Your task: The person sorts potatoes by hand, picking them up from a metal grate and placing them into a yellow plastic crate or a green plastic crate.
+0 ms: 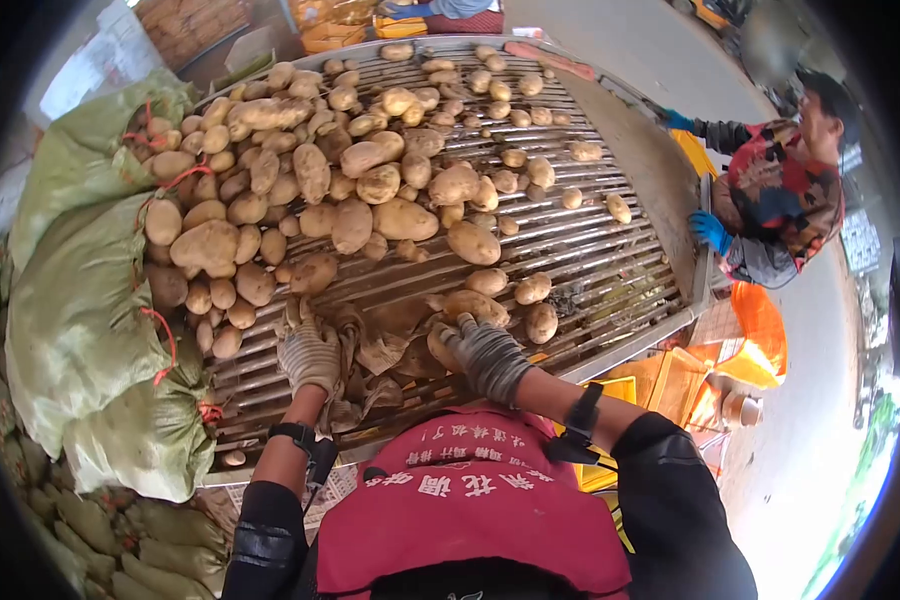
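Note:
My left hand [310, 355], in a grey striped work glove, grips a crumpled brown cloth [370, 350] lying on the slatted metal rack [610, 250]. Its fingertips are partly hidden in the folds. To the right, my right hand [488, 362], also gloved, has its fingers curled over a potato [438, 352] at the cloth's edge. Just beyond those fingers lies a large potato [475, 307], with a smaller potato [541, 323] to its right. A heap of potatoes [350, 225] covers the rack's left and middle.
Green sacks [90, 320] with red ties lean on the left edge, potatoes spilling from their mouths. A co-worker [780, 190] in blue gloves stands at the right edge; another person [460, 12] is at the far end. Yellow crates [615, 390] sit below the near right edge.

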Demonstrator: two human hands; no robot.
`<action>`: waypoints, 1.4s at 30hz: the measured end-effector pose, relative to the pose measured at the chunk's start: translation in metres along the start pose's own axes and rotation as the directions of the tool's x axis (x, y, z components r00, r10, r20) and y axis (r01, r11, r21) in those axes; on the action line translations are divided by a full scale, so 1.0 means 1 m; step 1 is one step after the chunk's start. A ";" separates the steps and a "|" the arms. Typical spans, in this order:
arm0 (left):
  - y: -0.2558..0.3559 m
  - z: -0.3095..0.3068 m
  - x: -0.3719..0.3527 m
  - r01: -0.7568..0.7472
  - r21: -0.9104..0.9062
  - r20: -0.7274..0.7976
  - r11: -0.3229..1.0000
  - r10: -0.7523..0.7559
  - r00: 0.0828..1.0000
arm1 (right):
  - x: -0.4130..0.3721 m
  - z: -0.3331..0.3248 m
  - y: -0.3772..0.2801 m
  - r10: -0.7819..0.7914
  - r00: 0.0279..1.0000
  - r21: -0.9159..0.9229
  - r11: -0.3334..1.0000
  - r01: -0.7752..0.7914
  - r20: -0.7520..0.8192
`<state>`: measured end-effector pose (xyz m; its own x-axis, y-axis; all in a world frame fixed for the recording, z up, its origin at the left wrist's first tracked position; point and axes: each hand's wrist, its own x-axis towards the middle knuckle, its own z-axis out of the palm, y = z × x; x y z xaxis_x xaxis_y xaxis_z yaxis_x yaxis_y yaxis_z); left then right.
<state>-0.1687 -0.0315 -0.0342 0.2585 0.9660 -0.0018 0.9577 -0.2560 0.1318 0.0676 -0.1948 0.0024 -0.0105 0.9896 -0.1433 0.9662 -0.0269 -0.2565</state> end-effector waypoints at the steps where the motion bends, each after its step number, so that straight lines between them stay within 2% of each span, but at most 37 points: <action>1: 0.004 -0.005 0.000 0.013 -0.004 0.028 1.000 -0.013 1.000 | 0.004 0.002 0.000 -0.014 1.000 -0.007 1.000 0.014 0.006; 3: 0.004 -0.008 0.000 0.016 -0.032 0.060 0.999 -0.014 0.998 | 0.011 0.000 0.001 -0.177 0.984 -0.126 0.976 0.176 0.007; 4: 0.002 -0.005 -0.001 0.024 -0.035 0.056 0.999 -0.022 0.998 | 0.010 -0.004 0.002 -0.185 0.983 -0.131 0.974 0.184 0.008; 6: 0.000 0.000 0.001 0.016 -0.034 0.047 0.999 -0.014 0.999 | 0.003 -0.017 0.011 -0.036 0.998 0.128 0.991 0.029 0.047; 7: 0.002 -0.004 0.000 0.039 -0.041 0.072 0.998 -0.036 0.997 | 0.000 -0.012 0.021 -0.038 0.998 0.129 0.991 0.032 0.040; 8: 0.004 -0.010 -0.001 0.031 -0.036 0.067 0.999 -0.028 0.997 | -0.003 -0.001 0.035 -0.006 1.000 0.561 0.827 0.021 -0.029; 9: 0.009 -0.020 -0.003 0.052 -0.050 0.073 0.997 -0.048 0.996 | -0.009 0.004 0.046 0.060 0.995 0.873 0.485 0.042 -0.081; 10: 0.017 -0.025 -0.005 0.062 -0.068 0.081 0.996 -0.057 0.995 | -0.014 -0.007 0.054 0.004 0.992 0.991 0.039 -0.124 0.124; 11: 0.003 -0.002 -0.002 -0.033 -0.071 -0.072 0.997 0.028 0.997 | -0.030 -0.017 0.058 -0.030 0.985 0.942 -0.289 -0.172 0.170; 12: 0.003 -0.004 -0.004 -0.072 -0.076 -0.075 0.995 0.066 0.995 | -0.048 -0.036 0.055 -0.076 0.979 0.788 -0.583 -0.198 0.190; 13: 0.007 -0.009 -0.005 -0.054 -0.043 -0.036 0.998 0.053 0.998 | -0.063 -0.048 0.055 -0.038 0.984 0.791 -0.590 -0.161 0.172; 14: 0.011 -0.016 -0.005 -0.041 -0.007 0.002 0.999 0.041 0.999 | -0.078 -0.057 0.055 -0.038 0.994 0.726 -0.681 -0.099 0.100; 15: 0.017 -0.024 -0.003 0.037 -0.026 0.125 0.999 -0.033 0.992 | -0.090 -0.060 0.056 -0.029 0.999 0.646 -0.762 -0.036 0.022; 16: 0.020 -0.029 0.000 0.115 -0.026 0.249 0.993 -0.105 0.963 | -0.099 -0.051 0.060 0.015 1.000 0.640 -0.768 0.009 0.005; 17: 0.012 -0.017 0.002 0.068 -0.020 0.253 0.997 -0.061 0.966 | -0.105 -0.037 0.066 0.095 0.995 0.635 -0.768 0.076 -0.004; 18: -0.004 0.005 0.004 -0.023 -0.009 0.079 1.000 0.023 0.997 | -0.113 -0.027 0.069 0.171 0.985 0.628 -0.766 0.139 -0.009; 19: -0.018 0.023 0.008 -0.105 0.011 -0.096 0.994 0.106 0.990 | -0.123 -0.025 0.067 0.256 0.966 0.624 -0.761 0.179 0.034; 20: -0.028 0.031 0.012 -0.098 -0.001 -0.066 0.995 0.097 0.993 | -0.134 -0.016 0.072 0.281 0.959 0.610 -0.766 0.205 0.031; 22: -0.014 0.011 0.009 0.018 0.014 0.081 1.000 -0.020 0.997 | -0.159 0.005 0.086 0.420 0.901 0.621 -0.736 0.268 0.109; 23: -0.031 0.030 0.013 -0.074 0.068 -0.043 0.995 0.077 0.996 | -0.178 0.007 0.094 0.435 0.888 0.634 -0.731 0.253 0.149; 24: -0.027 0.026 0.013 -0.088 0.074 -0.038 0.993 0.091 0.995 | -0.199 0.003 0.094 0.520 0.845 0.581 -0.730 0.361 0.128; 25: -0.021 0.018 0.011 -0.050 0.021 0.007 0.999 0.050 0.999 | -0.214 0.009 0.104 0.652 0.742 0.606 -0.655 0.450 0.153; 26: -0.013 0.008 0.006 -0.005 -0.031 0.053 1.000 0.007 0.999 | -0.233 0.017 0.113 0.681 0.723 0.580 -0.639 0.505 0.121; 27: 0.000 -0.003 -0.001 0.005 -0.010 0.021 1.000 -0.005 1.000 | -0.252 0.043 0.129 0.775 0.595 0.606 -0.583 0.542 0.214; 28: 0.000 -0.002 -0.001 0.005 -0.010 0.026 1.000 -0.004 1.000 | -0.269 0.047 0.127 0.865 0.412 0.723 -0.478 0.498 0.288; 29: -0.002 0.000 0.000 0.007 -0.008 0.024 1.000 -0.006 1.000 | -0.282 0.064 0.140 0.850 0.264 0.729 -0.527 0.438 0.456; 30: -0.005 0.002 0.002 0.011 -0.007 0.021 1.000 -0.011 1.000 | -0.289 0.062 0.137 0.842 0.098 0.768 -0.526 0.365 0.530; 32: -0.017 0.014 0.005 -0.028 -0.058 -0.018 0.998 0.027 0.999 | -0.321 0.091 0.154 0.769 0.240 0.705 -0.639 0.309 0.592; 33: -0.019 0.016 0.005 -0.050 -0.091 -0.036 0.995 0.047 0.998 | -0.318 0.088 0.158 0.767 0.244 0.707 -0.642 0.297 0.594; 35: -0.027 0.023 0.006 -0.062 -0.176 -0.048 0.983 0.054 0.997 | -0.310 0.082 0.168 0.775 0.340 0.709 -0.628 0.321 0.533; 36: -0.031 0.029 0.006 -0.044 -0.171 -0.047 0.984 0.036 0.998 | -0.303 0.079 0.173 0.768 0.349 0.709 -0.635 0.305 0.538; 38: -0.039 0.034 0.014 -0.097 -0.005 -0.088 0.995 0.096 0.991 | -0.252 0.035 0.168 0.825 0.479 0.902 -0.409 0.142 0.298; 39: -0.004 -0.005 0.006 0.107 0.046 0.169 0.993 -0.113 0.979 | -0.220 0.013 0.160 0.831 0.493 0.942 -0.330 0.064 0.257; 40: -0.012 0.001 0.007 0.145 0.043 0.153 0.989 -0.150 0.977 | -0.191 0.010 0.166 0.748 0.641 0.964 -0.262 0.046 0.173; 42: -0.027 0.024 0.008 0.024 0.013 0.027 1.000 -0.025 0.999 | -0.141 -0.014 0.146 0.584 0.812 1.000 0.024 -0.003 -0.012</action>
<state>-0.1896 -0.0173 -0.0617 0.2379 0.9708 -0.0313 0.9653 -0.2327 0.1185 0.2138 -0.3360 -0.0013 0.5583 0.7895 -0.2549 -0.2342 -0.1448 -0.9613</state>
